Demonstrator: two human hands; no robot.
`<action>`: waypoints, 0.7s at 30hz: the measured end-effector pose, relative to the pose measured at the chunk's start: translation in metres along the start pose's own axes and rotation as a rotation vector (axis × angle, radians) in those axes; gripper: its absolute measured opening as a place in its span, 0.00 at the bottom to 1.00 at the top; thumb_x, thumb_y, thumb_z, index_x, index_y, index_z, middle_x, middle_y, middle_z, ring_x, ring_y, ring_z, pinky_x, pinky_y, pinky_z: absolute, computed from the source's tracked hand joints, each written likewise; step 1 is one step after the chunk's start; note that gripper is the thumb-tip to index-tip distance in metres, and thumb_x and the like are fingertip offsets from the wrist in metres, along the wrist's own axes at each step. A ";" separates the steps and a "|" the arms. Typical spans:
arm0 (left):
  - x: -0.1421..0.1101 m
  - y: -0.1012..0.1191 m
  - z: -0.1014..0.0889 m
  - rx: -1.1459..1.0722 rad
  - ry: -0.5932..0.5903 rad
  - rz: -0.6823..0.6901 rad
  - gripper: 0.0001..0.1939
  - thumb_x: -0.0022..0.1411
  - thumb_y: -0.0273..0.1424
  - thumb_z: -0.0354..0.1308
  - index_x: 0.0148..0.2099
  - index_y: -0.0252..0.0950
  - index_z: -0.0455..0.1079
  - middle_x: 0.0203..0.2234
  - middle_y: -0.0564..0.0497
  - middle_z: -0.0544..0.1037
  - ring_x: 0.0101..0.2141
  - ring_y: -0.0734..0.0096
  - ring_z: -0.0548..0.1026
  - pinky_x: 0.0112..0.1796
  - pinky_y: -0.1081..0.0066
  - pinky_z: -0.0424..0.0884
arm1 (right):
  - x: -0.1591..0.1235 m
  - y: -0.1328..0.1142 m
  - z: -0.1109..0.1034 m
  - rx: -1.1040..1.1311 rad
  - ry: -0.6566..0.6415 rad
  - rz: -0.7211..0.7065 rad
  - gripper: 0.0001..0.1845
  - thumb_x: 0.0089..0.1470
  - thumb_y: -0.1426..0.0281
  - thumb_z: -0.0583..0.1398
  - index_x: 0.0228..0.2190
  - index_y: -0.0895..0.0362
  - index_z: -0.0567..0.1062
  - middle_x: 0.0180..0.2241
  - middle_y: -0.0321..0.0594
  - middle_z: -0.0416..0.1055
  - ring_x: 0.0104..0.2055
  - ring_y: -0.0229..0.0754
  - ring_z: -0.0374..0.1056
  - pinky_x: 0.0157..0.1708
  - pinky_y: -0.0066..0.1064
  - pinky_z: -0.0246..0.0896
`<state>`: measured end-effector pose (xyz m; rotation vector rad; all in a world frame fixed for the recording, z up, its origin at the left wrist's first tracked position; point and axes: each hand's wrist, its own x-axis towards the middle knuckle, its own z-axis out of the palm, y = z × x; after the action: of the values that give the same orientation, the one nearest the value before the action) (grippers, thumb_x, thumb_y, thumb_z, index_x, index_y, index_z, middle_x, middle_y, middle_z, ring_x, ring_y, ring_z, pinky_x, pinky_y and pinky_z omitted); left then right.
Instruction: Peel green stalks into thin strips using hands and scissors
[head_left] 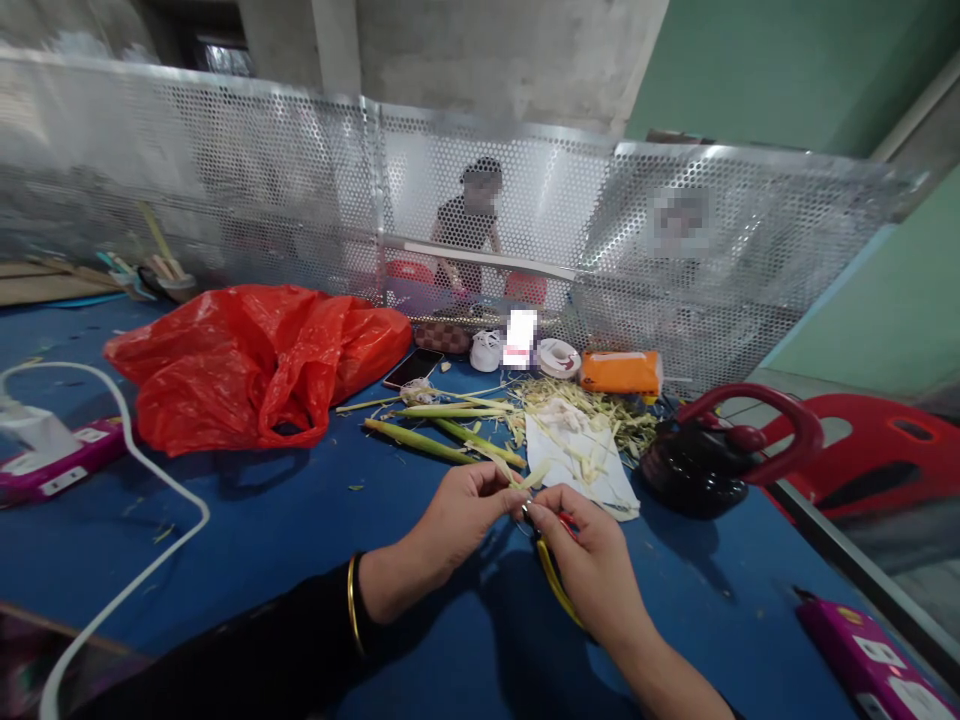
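My left hand (465, 510), with a gold bangle at the wrist, pinches a pale green leaf strip (532, 478). Close beside it, my right hand (589, 545) is closed around pliers (553, 580) with yellow and red handles. Their metal jaws meet the left fingertips; what lies between the jaws is too small to make out. Just beyond the hands, green stalks (416, 440) lie on the blue table. To their right, a white paper sheet (581, 465) carries pale plant scraps, with a heap of shredded plant bits (615, 415) behind it.
A red plastic bag (255, 370) lies left, near a white cable (169, 470) and a purple power strip (82, 460). A black kettle (697, 470) stands right. At the back are a phone (414, 368), a tape roll (559, 358), an orange pack (621, 372) and a perforated screen (300, 190).
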<state>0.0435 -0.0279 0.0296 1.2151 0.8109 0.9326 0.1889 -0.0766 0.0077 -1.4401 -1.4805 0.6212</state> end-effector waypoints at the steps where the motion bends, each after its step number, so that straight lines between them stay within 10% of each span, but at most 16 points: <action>1: 0.000 0.001 0.000 0.002 0.002 0.003 0.13 0.45 0.37 0.66 0.26 0.32 0.71 0.19 0.54 0.71 0.24 0.76 0.66 0.30 0.75 0.60 | 0.000 -0.001 -0.001 -0.008 -0.007 -0.003 0.12 0.56 0.63 0.57 0.25 0.55 0.73 0.26 0.38 0.72 0.30 0.42 0.65 0.30 0.28 0.57; 13: 0.004 0.000 -0.006 0.076 0.010 -0.006 0.11 0.50 0.36 0.64 0.27 0.33 0.72 0.19 0.56 0.70 0.21 0.79 0.63 0.26 0.77 0.57 | -0.002 -0.005 -0.006 -0.101 0.009 -0.094 0.12 0.58 0.64 0.56 0.24 0.54 0.71 0.24 0.35 0.69 0.30 0.42 0.64 0.32 0.31 0.57; 21: -0.001 0.002 -0.006 0.147 -0.242 -0.147 0.20 0.58 0.44 0.53 0.28 0.32 0.72 0.19 0.51 0.74 0.17 0.79 0.56 0.20 0.74 0.49 | 0.008 -0.005 -0.020 -0.324 0.198 -0.353 0.09 0.56 0.66 0.59 0.31 0.54 0.79 0.35 0.43 0.74 0.41 0.49 0.67 0.45 0.41 0.57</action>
<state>0.0376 -0.0261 0.0303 1.3465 0.7719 0.6011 0.2055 -0.0746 0.0227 -1.3839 -1.6733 0.0210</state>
